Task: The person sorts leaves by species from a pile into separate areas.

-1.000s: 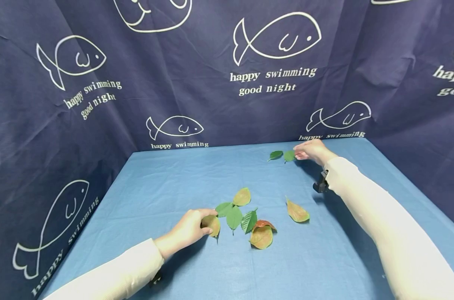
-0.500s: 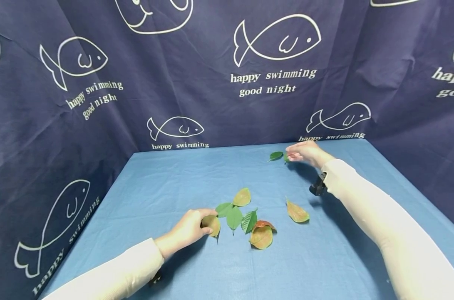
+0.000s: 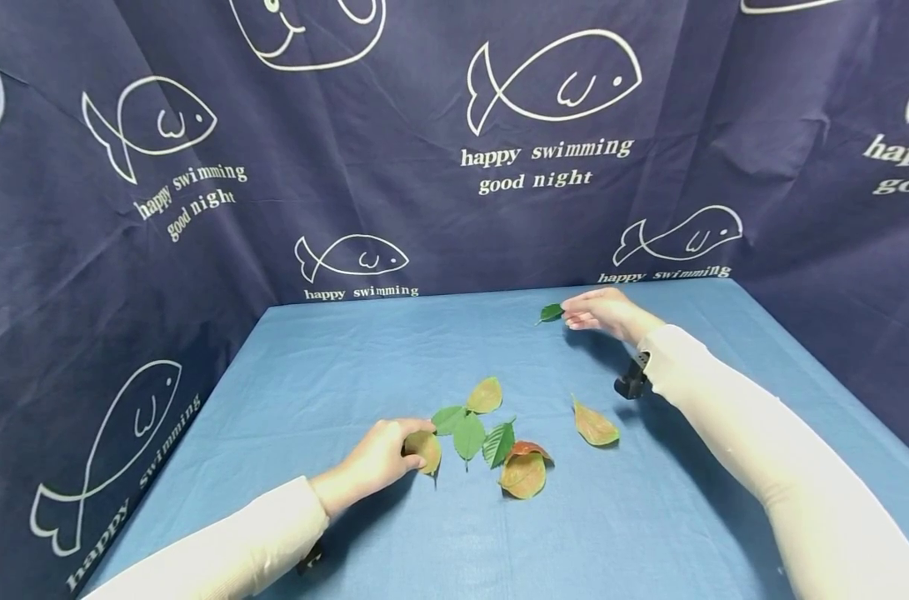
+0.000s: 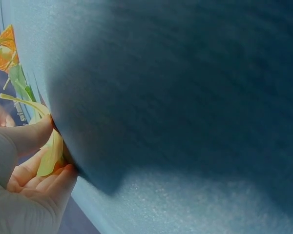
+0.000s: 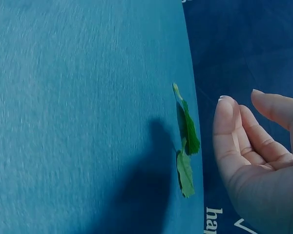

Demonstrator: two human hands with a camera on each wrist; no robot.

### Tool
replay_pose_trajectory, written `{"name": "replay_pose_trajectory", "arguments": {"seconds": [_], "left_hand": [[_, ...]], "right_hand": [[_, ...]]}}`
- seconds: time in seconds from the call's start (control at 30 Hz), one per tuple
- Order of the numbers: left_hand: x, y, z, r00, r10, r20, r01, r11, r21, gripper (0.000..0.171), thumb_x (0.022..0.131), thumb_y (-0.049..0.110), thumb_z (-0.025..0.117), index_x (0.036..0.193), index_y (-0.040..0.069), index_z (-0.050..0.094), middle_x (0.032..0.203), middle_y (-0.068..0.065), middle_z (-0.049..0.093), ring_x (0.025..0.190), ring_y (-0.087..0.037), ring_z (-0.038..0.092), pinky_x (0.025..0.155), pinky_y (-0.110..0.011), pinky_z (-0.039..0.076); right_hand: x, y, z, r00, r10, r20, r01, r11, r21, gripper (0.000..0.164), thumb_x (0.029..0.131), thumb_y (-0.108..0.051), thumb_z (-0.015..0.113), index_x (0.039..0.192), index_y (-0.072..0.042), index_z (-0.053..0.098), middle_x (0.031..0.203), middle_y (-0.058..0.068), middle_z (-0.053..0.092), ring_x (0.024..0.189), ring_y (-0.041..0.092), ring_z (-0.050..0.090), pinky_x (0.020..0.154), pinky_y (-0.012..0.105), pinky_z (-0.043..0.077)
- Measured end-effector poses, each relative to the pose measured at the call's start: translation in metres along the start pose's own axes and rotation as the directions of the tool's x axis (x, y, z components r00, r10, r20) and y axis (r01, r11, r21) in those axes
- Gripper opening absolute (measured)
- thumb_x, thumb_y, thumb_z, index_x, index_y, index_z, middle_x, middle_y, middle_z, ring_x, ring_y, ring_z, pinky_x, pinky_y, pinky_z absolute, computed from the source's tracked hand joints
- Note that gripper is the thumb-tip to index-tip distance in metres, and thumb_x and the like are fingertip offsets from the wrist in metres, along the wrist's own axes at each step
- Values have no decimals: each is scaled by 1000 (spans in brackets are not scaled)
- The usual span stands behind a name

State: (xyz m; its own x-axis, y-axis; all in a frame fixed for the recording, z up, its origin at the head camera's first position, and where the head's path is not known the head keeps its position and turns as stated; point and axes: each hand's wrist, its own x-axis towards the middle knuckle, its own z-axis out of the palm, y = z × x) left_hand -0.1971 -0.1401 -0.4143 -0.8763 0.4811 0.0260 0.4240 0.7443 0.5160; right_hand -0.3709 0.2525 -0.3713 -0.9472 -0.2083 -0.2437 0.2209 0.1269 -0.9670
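Observation:
My left hand (image 3: 379,458) holds a yellow leaf (image 3: 427,450) between thumb and fingers at the left of the leaf group. The left wrist view shows this leaf side-on, its stalk sticking out past the thumb. At the far edge of the table my right hand (image 3: 607,312) hovers with loosely bent fingers and nothing between them. Just left of its fingertips lies a dark green leaf (image 3: 551,312). A lighter green leaf (image 5: 185,173) is close by it in the right wrist view; the hand hides it from the head view.
Several leaves lie mid-table: a yellow-green leaf (image 3: 485,395), green leaves (image 3: 468,436), a serrated leaf (image 3: 499,443), and an orange-brown leaf (image 3: 524,476) overlapping a red leaf (image 3: 529,448). Apart on the right is a yellow-brown leaf (image 3: 595,423). A fish-print curtain (image 3: 439,208) borders the blue table (image 3: 334,358).
My right hand has moved left along the far edge, over the lighter green leaf and up to the dark green one. The left hand has stayed at the yellow leaf.

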Motion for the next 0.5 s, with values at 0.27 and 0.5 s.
{"name": "replay_pose_trajectory", "arguments": {"seconds": [0.27, 0.5], "left_hand": [[0, 1, 0, 1000, 8, 0, -8, 1000, 6, 45, 81, 6, 77, 124, 6, 65, 128, -16, 63, 121, -33, 58, 99, -47, 50], [-1, 1, 0, 1000, 6, -1, -6, 1000, 16, 47, 81, 7, 77, 127, 6, 64, 129, -15, 63, 121, -32, 58, 98, -46, 50]], "right_hand": [[0, 3, 17, 998, 1, 57, -1, 1000, -5, 49, 97, -4, 56, 137, 17, 38, 78, -1, 70, 74, 9, 69, 78, 23, 59], [-8, 3, 44, 990, 12, 137, 7, 991, -134, 45, 95, -6, 59, 131, 19, 46, 89, 5, 72, 82, 14, 70, 85, 32, 58]]}}
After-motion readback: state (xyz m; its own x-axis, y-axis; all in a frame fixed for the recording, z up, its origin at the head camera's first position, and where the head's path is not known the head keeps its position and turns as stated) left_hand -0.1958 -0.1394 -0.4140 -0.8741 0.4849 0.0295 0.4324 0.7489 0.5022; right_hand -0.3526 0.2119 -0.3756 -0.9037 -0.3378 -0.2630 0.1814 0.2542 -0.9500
